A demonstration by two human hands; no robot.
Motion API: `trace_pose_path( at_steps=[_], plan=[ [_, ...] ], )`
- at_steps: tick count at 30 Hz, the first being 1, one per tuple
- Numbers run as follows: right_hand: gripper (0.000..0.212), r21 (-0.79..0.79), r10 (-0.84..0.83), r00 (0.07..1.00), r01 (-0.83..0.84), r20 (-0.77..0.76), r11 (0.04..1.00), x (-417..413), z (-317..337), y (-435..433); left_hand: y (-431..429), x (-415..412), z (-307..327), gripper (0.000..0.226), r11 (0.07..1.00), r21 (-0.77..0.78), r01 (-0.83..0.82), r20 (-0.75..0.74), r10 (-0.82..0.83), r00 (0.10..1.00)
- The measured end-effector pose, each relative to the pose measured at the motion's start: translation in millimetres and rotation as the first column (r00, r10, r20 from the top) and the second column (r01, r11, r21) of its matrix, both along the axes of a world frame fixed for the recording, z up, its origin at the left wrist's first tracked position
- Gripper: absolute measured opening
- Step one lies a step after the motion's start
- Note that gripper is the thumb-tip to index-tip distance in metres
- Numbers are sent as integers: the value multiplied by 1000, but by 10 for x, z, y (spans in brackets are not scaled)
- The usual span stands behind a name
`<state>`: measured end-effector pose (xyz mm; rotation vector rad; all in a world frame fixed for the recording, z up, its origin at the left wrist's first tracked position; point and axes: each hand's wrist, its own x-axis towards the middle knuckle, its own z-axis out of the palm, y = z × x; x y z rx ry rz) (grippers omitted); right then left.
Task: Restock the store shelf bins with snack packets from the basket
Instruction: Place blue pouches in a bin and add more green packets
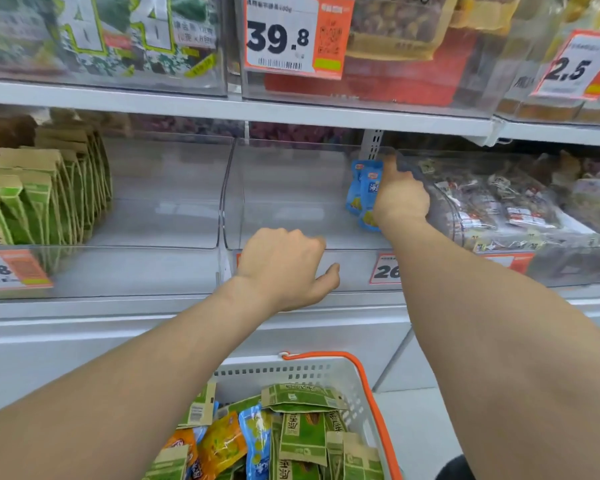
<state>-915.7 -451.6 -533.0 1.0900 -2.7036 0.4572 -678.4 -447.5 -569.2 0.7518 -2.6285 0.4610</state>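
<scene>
My right hand [397, 197] reaches deep into the middle clear bin [291, 251] and holds two blue snack packets [362, 194] upright against the bin's right wall. My left hand [284, 268] grips the front rim of that same bin, fingers curled over its edge. Below, a white basket [284, 370] with an orange handle [371, 396] holds several green, blue and orange packets [302, 434].
The left bin [136, 268] holds a row of green packets [45, 199] on its left side. A right-hand bin [499, 209] is full of dark wrapped snacks. The upper shelf carries bins with price tags [293, 34]. A white shelf ledge [153, 323] runs below.
</scene>
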Motion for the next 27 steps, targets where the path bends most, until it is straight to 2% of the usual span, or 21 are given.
trace_pose_path(
  at_steps=[2, 6, 9, 12, 15, 17, 20, 23, 27],
  plan=[
    [87, 20, -7, 1000, 8, -16, 1000, -2, -24, 0, -4, 8, -4, 46, 1000, -11, -1, -13, 0, 1000],
    [85, 46, 118, 978, -128, 173, 991, -9, -154, -50, 13, 14, 3, 45, 1000, -13, -2, -12, 2, 1000],
    [79, 225, 154, 945, -223, 287, 948, 2, -172, -84, 15, 24, 13, 43, 1000, 7, -7, 3, 7, 1000],
    [75, 361, 92, 935, -221, 343, 906, -4, -185, -108, 19, 36, 24, 41, 1000, 30, -2, 1, 2, 1000],
    [70, 407, 75, 943, -211, 325, 889, -31, -172, -121, 13, 55, 27, 38, 999, 43, 17, 10, -17, 1000],
    [59, 436, 79, 944, -222, 322, 872, -3, -121, -99, 2, 74, 30, 36, 998, 55, 39, 22, -40, 999],
    [39, 372, 144, 946, -250, 290, 894, 70, -9, -56, -22, 151, 35, 30, 985, 139, 107, -17, -105, 994],
    [34, 344, 225, 955, -282, 195, 896, 212, 85, 64, -34, 284, 5, 20, 951, 184, 248, -183, -215, 959],
    [22, 269, 391, 920, -377, -2, 887, 557, 193, 311, 33, 479, -5, 26, 950, 125, 287, -196, -260, 946]
  ],
)
